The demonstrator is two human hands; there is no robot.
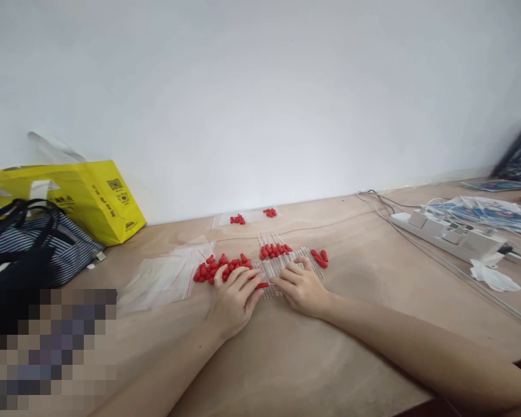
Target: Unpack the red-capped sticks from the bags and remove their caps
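My left hand rests on the wooden table, fingers pinched around a red rubber cap. Beside it, my right hand lies on a row of thin clear glass tubes, fingers curled over their near ends. A heap of loose red caps lies just beyond my left hand. More red caps sit on tubes behind the row, and a few lie to the right of it.
Clear zip bags lie left of the heap. Another bag with red caps lies by the wall. A yellow bag and striped bag stand at left. A white power strip with cables lies right.
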